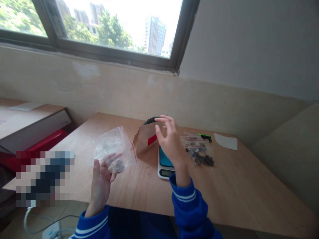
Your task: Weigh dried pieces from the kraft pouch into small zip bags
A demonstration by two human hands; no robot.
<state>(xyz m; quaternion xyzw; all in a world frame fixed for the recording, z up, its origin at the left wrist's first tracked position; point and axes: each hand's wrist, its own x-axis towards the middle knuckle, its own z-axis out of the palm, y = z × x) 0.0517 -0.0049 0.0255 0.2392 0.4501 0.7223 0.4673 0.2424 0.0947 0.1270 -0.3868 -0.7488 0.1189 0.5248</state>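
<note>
My left hand (101, 179) is at the left, palm turned up and thumb apart, its fingers loosely curled around the lower part of a clear zip bag (109, 142). The bag has a red seal line and a small dark clump at the bottom. My right hand (170, 142) hovers over a white kitchen scale (162, 175) with a blue top, fingers spread and thumb apart, nothing visible between them. Just behind its fingertips stands a brown paper pouch (144, 141) with a red patch and a dark opening. The hand and forearm hide part of the scale.
Several small zip bags with dark contents (200, 154) lie right of the scale, near a torn white paper (226, 141). A black and green item (206, 137) is behind them. Dark crumbs lie on the wooden table (147, 196). A blurred-out object (47, 176) is at left.
</note>
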